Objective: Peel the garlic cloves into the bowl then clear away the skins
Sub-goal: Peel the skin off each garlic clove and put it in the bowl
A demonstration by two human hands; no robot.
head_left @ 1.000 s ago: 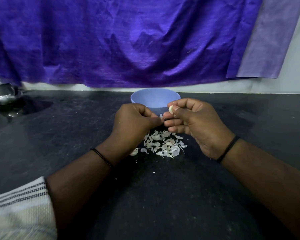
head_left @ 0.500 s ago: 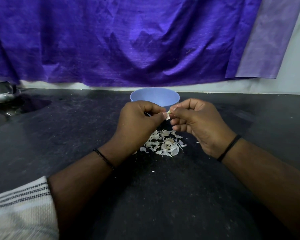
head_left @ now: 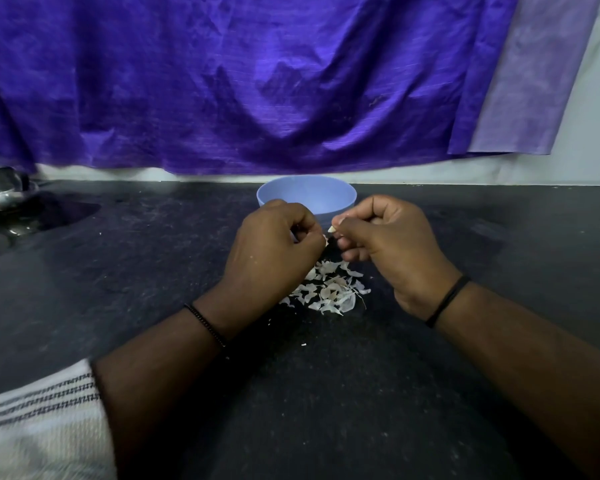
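A purple cloth (head_left: pixel 257 81) hangs behind the dark worktop (head_left: pixel 118 271), where a blue bowl (head_left: pixel 306 192) stands at the back. Far left of the bowl sits a steel vessel (head_left: pixel 0 192). Just in front of the bowl the left hand (head_left: pixel 274 251) is curled – whether its grip holds anything cannot be told. Beside it the right hand (head_left: pixel 388 244) pinches a garlic clove (head_left: pixel 332 229). Garlic skins (head_left: pixel 329 289) lie on the worktop in front of the bowl – below both hands.
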